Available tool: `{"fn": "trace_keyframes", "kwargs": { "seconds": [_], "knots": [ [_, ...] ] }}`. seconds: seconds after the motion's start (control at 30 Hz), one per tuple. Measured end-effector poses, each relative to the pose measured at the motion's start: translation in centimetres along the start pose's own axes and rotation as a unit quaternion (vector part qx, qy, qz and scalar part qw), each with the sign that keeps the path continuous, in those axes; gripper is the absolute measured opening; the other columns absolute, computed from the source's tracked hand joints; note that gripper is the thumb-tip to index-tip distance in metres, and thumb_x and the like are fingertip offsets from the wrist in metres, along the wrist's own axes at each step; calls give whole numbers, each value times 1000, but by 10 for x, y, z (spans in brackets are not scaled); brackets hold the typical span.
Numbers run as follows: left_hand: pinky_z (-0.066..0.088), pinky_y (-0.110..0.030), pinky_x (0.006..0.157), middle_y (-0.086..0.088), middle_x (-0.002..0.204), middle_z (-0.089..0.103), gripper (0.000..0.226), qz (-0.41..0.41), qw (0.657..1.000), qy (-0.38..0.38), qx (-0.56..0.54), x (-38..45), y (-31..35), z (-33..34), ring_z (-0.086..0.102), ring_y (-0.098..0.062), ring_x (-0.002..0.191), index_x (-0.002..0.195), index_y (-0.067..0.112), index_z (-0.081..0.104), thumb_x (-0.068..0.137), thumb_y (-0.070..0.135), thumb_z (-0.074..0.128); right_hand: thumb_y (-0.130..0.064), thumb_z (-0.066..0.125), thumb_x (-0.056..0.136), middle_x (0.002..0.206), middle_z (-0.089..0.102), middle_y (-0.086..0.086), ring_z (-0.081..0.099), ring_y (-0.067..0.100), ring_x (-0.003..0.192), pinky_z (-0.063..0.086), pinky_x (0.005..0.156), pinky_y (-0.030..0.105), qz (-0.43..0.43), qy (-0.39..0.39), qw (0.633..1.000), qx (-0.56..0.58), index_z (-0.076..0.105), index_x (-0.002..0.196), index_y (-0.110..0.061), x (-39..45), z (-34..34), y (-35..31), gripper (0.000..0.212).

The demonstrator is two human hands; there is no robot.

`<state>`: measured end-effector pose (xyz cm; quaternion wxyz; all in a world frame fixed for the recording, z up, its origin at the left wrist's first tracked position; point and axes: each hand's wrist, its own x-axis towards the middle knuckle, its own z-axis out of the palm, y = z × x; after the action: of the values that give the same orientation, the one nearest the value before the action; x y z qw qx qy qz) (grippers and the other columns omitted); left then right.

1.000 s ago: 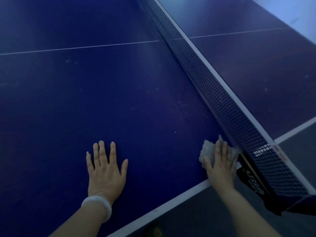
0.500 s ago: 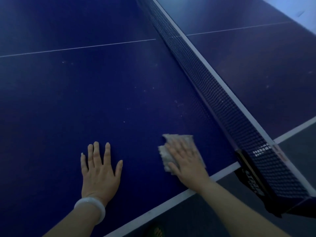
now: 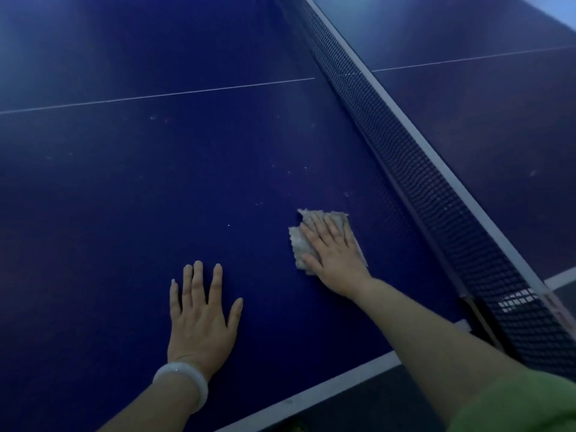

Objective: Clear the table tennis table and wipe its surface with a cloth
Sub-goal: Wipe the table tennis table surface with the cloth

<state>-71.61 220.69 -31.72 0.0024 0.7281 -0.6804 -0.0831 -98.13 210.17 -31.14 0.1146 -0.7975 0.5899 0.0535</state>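
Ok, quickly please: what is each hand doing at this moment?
Left hand: open, fingers spread, flat on the table, holding nothing.
Right hand: open, straight fingers pressing the cloth onto the table.

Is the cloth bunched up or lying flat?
Flat: the cloth lies spread on the table under the right hand.

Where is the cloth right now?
The cloth lies flat on the blue table under the right hand, between the net and the left hand, near the table's front edge.
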Motion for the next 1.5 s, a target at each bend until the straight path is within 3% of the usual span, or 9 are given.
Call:
{"fn": "trace_keyframes", "kwargs": {
  "seconds": [0.07,0.17,0.3,0.5,0.67,0.87,1.1,1.37,1.5],
  "knots": [
    [-3,-49,121,-13,162,1,78,-1,1000,-1,-3,0,1,-1,-8,-25,150,156,21,10,91,63,5,-58,4,94,163,-17,-10,-20,12,149,-17,119,40,-15,9,1000,-5,-9,154,-35,-20,4,20,65],
    [-3,-49,121,-13,163,0,77,-1,1000,-6,-5,1,3,0,-10,-25,150,156,21,8,92,63,5,-52,8,98,165,6,3,4,21,152,0,123,47,154,60,986,-1,10,157,-23,-42,0,69,66],
    [-4,-49,121,-12,163,-3,75,-5,1000,-8,-1,0,1,3,-14,-23,149,156,22,6,93,63,4,-47,12,103,165,-12,3,-7,23,151,2,121,53,338,59,937,65,-17,152,-31,-73,10,57,60],
    [4,-52,121,-14,162,6,73,-3,1000,-10,3,1,2,4,-4,-26,150,155,19,13,95,60,11,-49,19,100,165,-4,7,-1,28,152,11,119,59,206,80,975,28,3,157,-22,-88,35,-62,66],
    [5,-52,120,-15,162,6,74,-2,1000,-17,3,1,3,2,-4,-27,150,155,18,15,95,61,13,-52,12,101,163,-18,1,-22,20,149,-10,121,51,58,47,997,-15,-8,156,-28,-14,15,-60,63],
    [11,-54,119,-17,161,10,73,1,1000,-16,-4,-2,3,-1,1,-29,150,154,17,19,96,59,16,-47,15,102,165,-12,3,-10,24,151,-2,121,55,314,34,946,73,-8,156,-27,-20,-2,-9,62],
    [21,-57,114,-21,158,22,71,12,999,-34,-19,-2,4,-9,18,-35,147,150,11,34,95,56,23,-49,17,98,165,1,7,-3,27,152,7,120,58,112,62,992,5,10,156,-21,-32,23,-117,65],
    [22,-46,115,-15,150,37,61,35,996,-10,-87,14,-15,-23,39,-31,138,142,13,47,94,47,31,-54,3,97,165,-4,1,-10,20,152,7,122,54,111,61,992,-14,7,156,-22,8,12,-92,67],
    [6,-46,122,-18,160,10,69,-41,997,16,-64,64,-41,-33,5,-31,150,154,11,19,98,51,18,-54,0,94,164,-12,-1,-17,19,150,-1,122,52,137,55,989,-13,-1,155,-24,20,14,-90,68]
  ]
}}
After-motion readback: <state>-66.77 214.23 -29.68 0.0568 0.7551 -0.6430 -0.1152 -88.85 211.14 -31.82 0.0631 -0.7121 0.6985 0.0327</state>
